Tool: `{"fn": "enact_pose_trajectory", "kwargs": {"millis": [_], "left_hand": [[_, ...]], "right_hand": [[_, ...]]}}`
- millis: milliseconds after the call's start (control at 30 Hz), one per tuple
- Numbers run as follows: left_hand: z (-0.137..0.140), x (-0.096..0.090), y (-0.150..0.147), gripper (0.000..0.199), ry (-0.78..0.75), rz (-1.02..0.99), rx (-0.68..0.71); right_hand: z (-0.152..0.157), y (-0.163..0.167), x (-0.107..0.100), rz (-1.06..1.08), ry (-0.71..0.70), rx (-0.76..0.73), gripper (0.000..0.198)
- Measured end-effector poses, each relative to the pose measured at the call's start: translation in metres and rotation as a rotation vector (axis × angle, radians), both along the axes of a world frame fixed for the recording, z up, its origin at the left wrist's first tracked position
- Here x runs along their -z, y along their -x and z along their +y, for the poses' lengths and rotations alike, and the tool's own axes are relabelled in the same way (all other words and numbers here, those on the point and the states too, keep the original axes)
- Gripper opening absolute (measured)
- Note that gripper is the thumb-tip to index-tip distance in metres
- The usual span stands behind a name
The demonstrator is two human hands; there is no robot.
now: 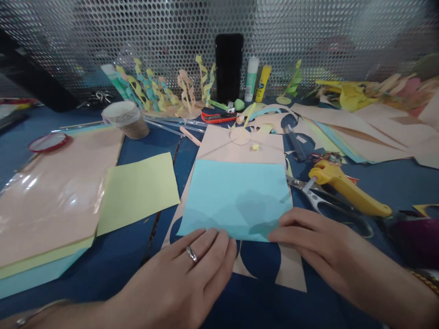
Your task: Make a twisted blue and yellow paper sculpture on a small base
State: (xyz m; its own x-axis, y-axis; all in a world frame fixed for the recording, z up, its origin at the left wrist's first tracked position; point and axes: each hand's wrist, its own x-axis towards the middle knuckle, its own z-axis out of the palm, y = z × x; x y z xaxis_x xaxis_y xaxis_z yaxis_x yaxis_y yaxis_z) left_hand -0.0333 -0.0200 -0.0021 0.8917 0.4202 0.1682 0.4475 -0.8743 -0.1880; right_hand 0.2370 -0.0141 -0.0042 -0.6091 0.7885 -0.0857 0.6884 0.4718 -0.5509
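Observation:
A light blue sheet of paper (236, 196) lies in front of me over pale pink paper (240, 141), its near edge slightly raised or folded. My left hand (202, 274), wearing a ring, lies with its fingers stretched flat along the near edge of the blue paper; its thumb is hidden. At the near right corner, my right hand (318, 242) has its fingers closed on the blue paper's edge. Cut-out pink paper (291, 269) with curved holes shows beneath. Scissors (318, 196) and a yellow glue gun (350, 187) rest just beyond my right hand.
A yellow-green sheet (140, 192) and a plastic-wrapped paper pack (65, 187) lie left, with a tape roll (125, 119) behind. A phone (229, 68), glue sticks (252, 80), a red cutter (219, 117) and curled paper strips (154, 91) line the perforated metal panel (164, 32). Paper scraps (363, 128) lie right.

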Motion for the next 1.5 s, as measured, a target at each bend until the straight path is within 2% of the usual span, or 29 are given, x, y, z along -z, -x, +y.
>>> {"fn": "enact_pose_trajectory", "kwargs": {"millis": [233,300,500,600,767,1000,1367,1500], "left_hand": [[-0.011,0.007,-0.002,0.039,-0.026,-0.011,-0.088],[-0.015,0.01,-0.005,0.036,-0.042,-0.036,-0.114],[-0.021,0.018,-0.01,0.041,0.005,-0.091,-0.211],[-0.021,0.017,-0.01,0.041,0.019,-0.091,-0.216],[-0.018,0.016,-0.008,0.042,0.036,-0.073,-0.202],[-0.019,0.017,-0.008,0.043,0.045,-0.072,-0.238],[-0.016,0.017,-0.008,0.04,0.035,-0.055,-0.219],[-0.017,0.017,-0.008,0.042,0.032,-0.055,-0.213]], "right_hand": [[-0.003,-0.004,0.0,-0.094,-0.073,-0.023,0.048],[-0.005,-0.005,0.002,-0.113,-0.185,-0.06,0.045],[-0.018,0.005,0.003,-0.18,-0.704,-0.118,0.035],[-0.025,0.017,0.001,-0.135,-0.814,-0.208,0.037],[-0.024,0.03,0.004,-0.214,-0.795,-0.265,0.04],[-0.025,0.027,0.014,-0.253,-0.728,-0.257,0.038],[-0.025,0.029,0.015,-0.239,-0.768,-0.262,0.037],[-0.027,0.028,0.017,-0.247,-0.743,-0.255,0.036]]}}
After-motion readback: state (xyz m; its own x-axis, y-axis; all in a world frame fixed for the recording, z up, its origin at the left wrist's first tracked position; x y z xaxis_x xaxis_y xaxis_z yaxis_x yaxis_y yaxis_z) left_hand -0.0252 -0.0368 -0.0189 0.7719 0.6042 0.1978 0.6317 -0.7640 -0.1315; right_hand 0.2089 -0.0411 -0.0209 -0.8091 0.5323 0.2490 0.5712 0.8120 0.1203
